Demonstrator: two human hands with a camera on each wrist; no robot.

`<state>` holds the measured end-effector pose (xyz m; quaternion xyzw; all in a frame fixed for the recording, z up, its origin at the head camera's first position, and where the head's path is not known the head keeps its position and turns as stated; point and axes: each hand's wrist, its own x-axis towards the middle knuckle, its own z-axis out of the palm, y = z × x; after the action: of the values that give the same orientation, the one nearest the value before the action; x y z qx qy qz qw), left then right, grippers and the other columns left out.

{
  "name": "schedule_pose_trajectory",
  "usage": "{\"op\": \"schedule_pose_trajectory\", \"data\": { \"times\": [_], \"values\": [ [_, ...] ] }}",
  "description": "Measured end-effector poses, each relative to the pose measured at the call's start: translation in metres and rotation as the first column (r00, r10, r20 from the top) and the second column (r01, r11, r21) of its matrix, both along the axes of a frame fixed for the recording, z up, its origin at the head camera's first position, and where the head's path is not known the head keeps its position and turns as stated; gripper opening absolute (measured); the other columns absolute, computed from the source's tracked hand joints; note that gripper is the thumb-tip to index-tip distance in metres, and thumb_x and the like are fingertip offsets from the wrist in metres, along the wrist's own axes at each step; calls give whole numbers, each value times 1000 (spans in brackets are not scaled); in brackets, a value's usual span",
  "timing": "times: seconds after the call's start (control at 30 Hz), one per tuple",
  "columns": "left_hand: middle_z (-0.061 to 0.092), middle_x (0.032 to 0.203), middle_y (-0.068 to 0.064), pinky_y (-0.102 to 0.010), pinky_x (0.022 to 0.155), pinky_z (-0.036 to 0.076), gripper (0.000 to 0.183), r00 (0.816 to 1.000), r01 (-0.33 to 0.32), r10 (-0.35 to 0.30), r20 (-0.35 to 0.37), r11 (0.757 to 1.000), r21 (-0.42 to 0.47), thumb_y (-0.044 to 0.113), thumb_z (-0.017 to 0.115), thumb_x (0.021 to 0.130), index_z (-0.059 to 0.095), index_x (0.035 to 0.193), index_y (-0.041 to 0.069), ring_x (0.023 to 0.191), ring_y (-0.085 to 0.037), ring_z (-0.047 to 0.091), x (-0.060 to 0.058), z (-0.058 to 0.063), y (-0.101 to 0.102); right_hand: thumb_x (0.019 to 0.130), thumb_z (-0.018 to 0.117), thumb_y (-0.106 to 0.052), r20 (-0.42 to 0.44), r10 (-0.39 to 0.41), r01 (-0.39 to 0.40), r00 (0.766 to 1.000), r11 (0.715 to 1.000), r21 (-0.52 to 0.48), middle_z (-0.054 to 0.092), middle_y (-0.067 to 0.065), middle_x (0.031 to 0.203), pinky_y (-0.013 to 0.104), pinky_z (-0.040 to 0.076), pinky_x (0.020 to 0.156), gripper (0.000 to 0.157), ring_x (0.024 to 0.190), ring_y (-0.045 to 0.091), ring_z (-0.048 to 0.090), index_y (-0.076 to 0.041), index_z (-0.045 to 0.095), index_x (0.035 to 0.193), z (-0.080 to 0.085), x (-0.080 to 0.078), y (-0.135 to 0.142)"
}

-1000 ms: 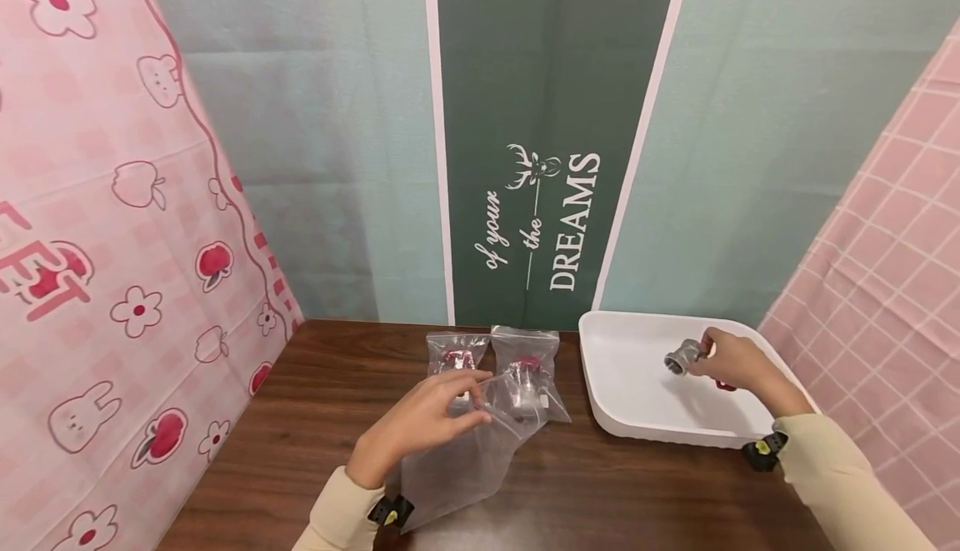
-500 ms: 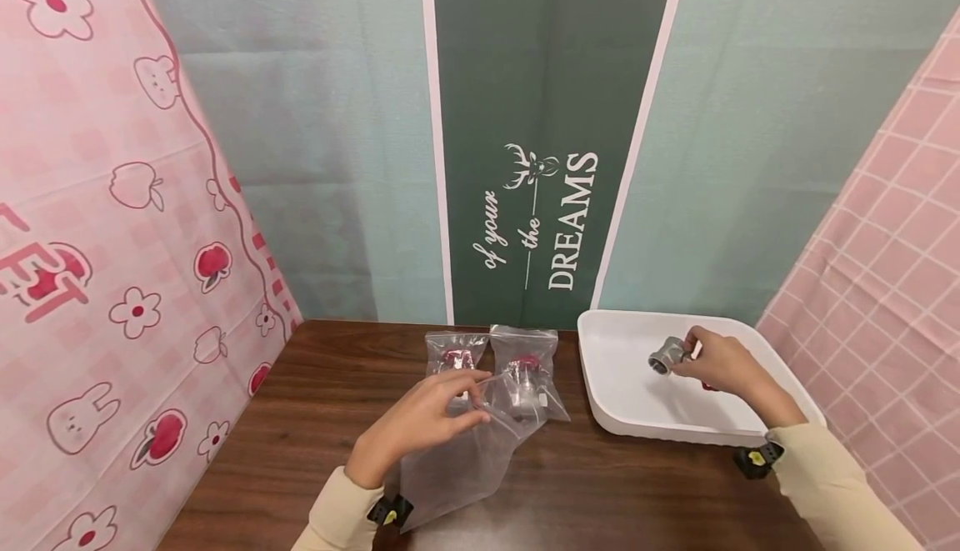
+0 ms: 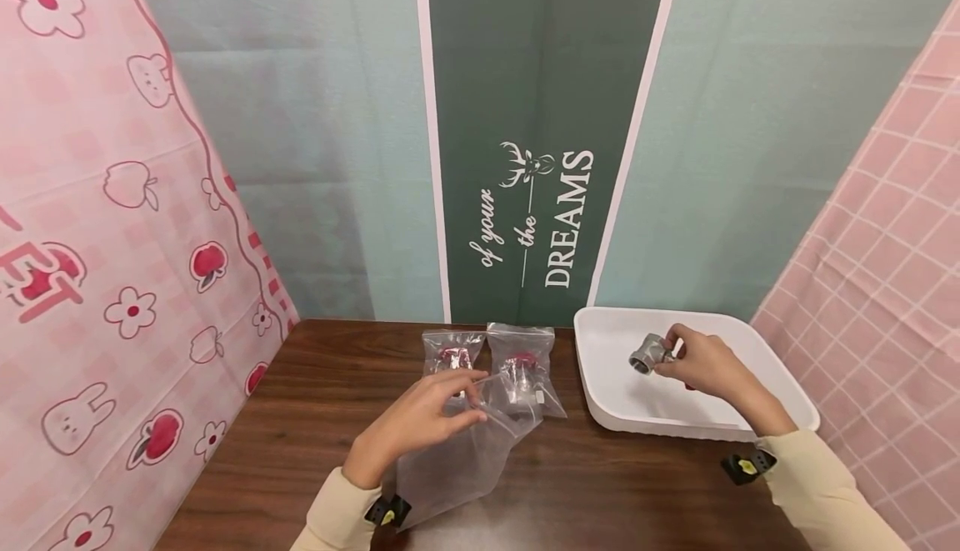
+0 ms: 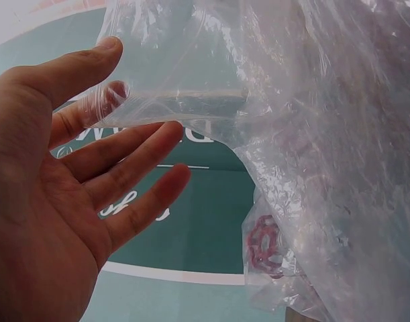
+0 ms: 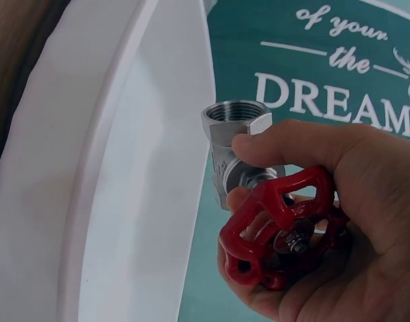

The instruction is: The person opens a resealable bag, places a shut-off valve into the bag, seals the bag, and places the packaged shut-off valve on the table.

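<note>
Over the tray, my right hand (image 3: 708, 365) grips a gate valve (image 5: 231, 151). The valve has a silver metal body with a threaded opening and a red handwheel (image 5: 305, 184), which sits against the palm and curled fingers. My left hand (image 3: 423, 418) is at the mouth of a clear zip bag (image 3: 453, 468), its thumb and fingers spread apart. In the left wrist view, the bag's film (image 4: 184, 67) overlaps the index finger, and the thumb tip is at its edge. The other fingers lie loosely extended beneath.
Behind the left hand lie two zip bags, a left bag (image 3: 454, 340) and a right bag (image 3: 521, 336), each with a red-wheeled valve inside. A white tray (image 3: 611, 426) stands at the right on the brown wooden table (image 3: 300, 418). Patterned cloths hang around the table.
My right hand has moved left within the tray's area, carrying the gate valve. The left hand and its bag stay nearly still.
</note>
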<state>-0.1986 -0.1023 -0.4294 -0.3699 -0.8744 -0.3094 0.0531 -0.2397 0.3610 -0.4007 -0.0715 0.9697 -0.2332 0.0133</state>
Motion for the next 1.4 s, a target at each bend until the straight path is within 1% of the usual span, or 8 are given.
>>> {"op": "schedule_pose_trajectory", "data": {
  "times": [0.23, 0.47, 0.6, 0.83, 0.97, 1.17, 1.27, 1.4],
  "values": [
    [68, 146, -5, -47, 111, 54, 19, 1000, 2, -2, -4, 1000, 2, 34, 79, 98, 64, 92, 24, 134, -25, 66, 1, 0, -1, 86, 84, -22, -9, 25, -26, 1000, 999, -26, 69, 4, 79, 33, 49, 51, 34, 57, 17, 60, -4, 63, 106, 1, 6, -13],
    [69, 144, -7, -47, 108, 56, 19, 999, 22, -21, -48, 1000, 18, 33, 79, 98, 64, 92, 22, 130, -27, 68, 2, -1, -1, 87, 85, -22, -35, 37, -39, 999, 998, -40, 69, 4, 79, 32, 50, 50, 35, 57, 15, 60, -4, 63, 108, 3, 12, -23],
    [69, 144, -7, -47, 107, 56, 19, 998, 27, -26, -52, 999, 23, 32, 79, 98, 64, 93, 21, 129, -26, 69, 2, -2, -1, 87, 84, -21, -40, 37, -39, 999, 998, -47, 69, 3, 78, 31, 50, 51, 35, 57, 15, 60, -4, 63, 109, 5, 17, -30],
    [69, 144, -7, -48, 108, 56, 19, 999, 27, -26, -48, 999, 27, 30, 79, 97, 64, 93, 21, 130, -27, 68, 1, -5, 0, 87, 84, -20, -56, 55, -58, 997, 997, -49, 67, 2, 76, 30, 47, 50, 34, 58, 14, 58, -5, 64, 109, 11, 27, -43],
    [69, 145, -8, -49, 110, 54, 18, 999, 24, -23, -32, 999, 27, 30, 80, 97, 65, 93, 21, 133, -28, 67, 2, -6, 1, 85, 86, -19, -73, 62, -67, 995, 996, -59, 67, 0, 74, 28, 46, 50, 33, 56, 12, 57, -6, 64, 107, 11, 31, -50],
    [68, 146, -10, -50, 111, 53, 17, 999, 29, -28, -19, 999, 24, 29, 79, 98, 65, 92, 20, 134, -30, 66, 2, -5, 2, 84, 88, -19, -90, 64, -69, 994, 997, -45, 65, -1, 74, 27, 44, 51, 34, 58, 12, 55, -7, 65, 106, 9, 35, -60],
    [68, 146, -10, -51, 111, 53, 17, 1000, 26, -26, -9, 999, 22, 29, 78, 98, 65, 92, 21, 134, -30, 66, 3, -4, 2, 83, 89, -19, -110, 65, -70, 992, 997, -38, 66, 0, 75, 27, 43, 52, 35, 61, 13, 54, -8, 65, 106, 10, 35, -65],
    [68, 146, -9, -51, 110, 54, 17, 1000, 23, -22, -9, 1000, 18, 29, 78, 99, 65, 91, 21, 134, -29, 66, 2, -4, 2, 82, 90, -19, -117, 72, -78, 991, 996, -48, 67, 0, 77, 28, 42, 53, 35, 64, 13, 54, -8, 66, 106, 12, 36, -72]
  ]
}}
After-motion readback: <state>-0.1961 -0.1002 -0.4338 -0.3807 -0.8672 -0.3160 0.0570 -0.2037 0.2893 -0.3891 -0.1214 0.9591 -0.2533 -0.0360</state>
